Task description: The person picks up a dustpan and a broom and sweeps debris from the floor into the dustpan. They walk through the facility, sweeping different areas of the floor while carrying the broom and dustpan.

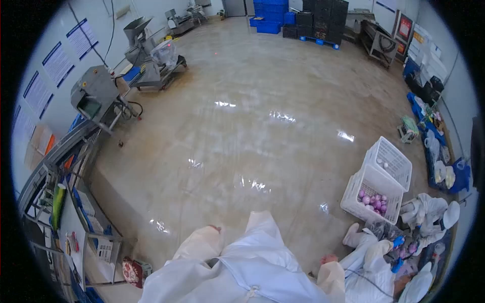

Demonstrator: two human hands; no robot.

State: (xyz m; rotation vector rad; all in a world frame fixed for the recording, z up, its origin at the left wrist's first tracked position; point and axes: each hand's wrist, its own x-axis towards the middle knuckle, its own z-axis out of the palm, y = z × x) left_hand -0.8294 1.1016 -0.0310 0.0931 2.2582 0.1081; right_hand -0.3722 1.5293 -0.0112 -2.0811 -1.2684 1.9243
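Note:
My left hand [216,228] shows only as a small bit of skin past the end of a white sleeve, above the floor; its fingers are hidden. Low in the view, right of my white coat [252,272], is my right hand [329,259], mostly covered by its sleeve. It is too small and unclear to make out its fingers or anything held. The nearest things to it are the white-clothed people at the lower right.
Co-workers [371,260], some with blue gloves, handle purple onions at the lower right. White crates [353,194] with onions stand beyond them. On the left are a metal table [76,242], a long green vegetable [58,207] and machines [98,93]. Stacked crates [323,20] stand at the back.

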